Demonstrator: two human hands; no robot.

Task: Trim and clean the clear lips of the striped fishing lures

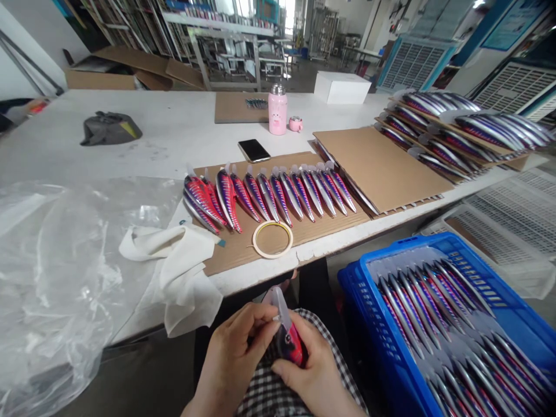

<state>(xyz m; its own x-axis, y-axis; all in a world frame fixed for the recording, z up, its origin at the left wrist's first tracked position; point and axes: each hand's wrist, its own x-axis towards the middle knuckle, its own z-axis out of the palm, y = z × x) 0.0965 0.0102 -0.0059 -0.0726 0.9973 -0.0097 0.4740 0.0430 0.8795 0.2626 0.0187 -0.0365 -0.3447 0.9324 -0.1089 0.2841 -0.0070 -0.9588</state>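
Observation:
Over my lap, my right hand (315,362) is wrapped round a red and dark purple fishing lure (287,343) with an eye and a clear plastic lip (278,300) pointing up. The thumb and forefinger of my left hand (237,347) pinch together at the base of that lip; a pale bit between the tips is too small to name. On the table ahead, several similar lures (264,194) lie in a row on a cardboard sheet (237,255). A roll of masking tape (290,246) rests on the cardboard's near side.
At the right, a blue crate (354,278) holds layers of lures. Cardboard sheets (382,168) and stacked lures (443,124) occupy the table's right. A phone (254,150), pink bottle (277,113), white cloth (182,278) and clear plastic bag (65,278) lie about the table (174,127).

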